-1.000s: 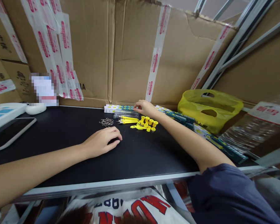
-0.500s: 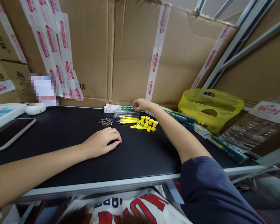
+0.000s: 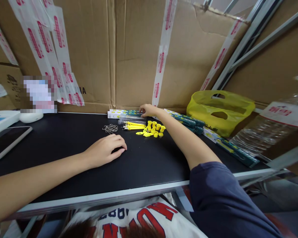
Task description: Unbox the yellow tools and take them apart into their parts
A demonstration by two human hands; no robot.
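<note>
My left hand (image 3: 106, 150) rests on the black tabletop (image 3: 139, 165), loosely curved, with a gap between thumb and fingers and nothing in it. At the back, my right hand (image 3: 148, 110) has its bent fingers and thumb around the right end of a slim white and green box (image 3: 114, 114); the exact contact is too small to make out. In front of that box lie clear plastic tubes (image 3: 129, 120) and yellow sticks with metal tips (image 3: 135, 126). Several small yellow caps (image 3: 156, 125) and flat yellow pieces (image 3: 148, 133) are scattered near my right forearm. Bent metal wires (image 3: 110, 129) lie farther left.
More slim boxes (image 3: 186, 120) run along the right side, before a yellow plastic bag (image 3: 220, 114) and a large clear bottle (image 3: 263, 129). A phone (image 3: 8, 142) and a white case (image 3: 31, 116) lie at left. A cardboard wall (image 3: 134, 56) closes the back.
The view has turned slightly, so everything sits a little farther left in the picture. Both hands stay at the same places on the table.
</note>
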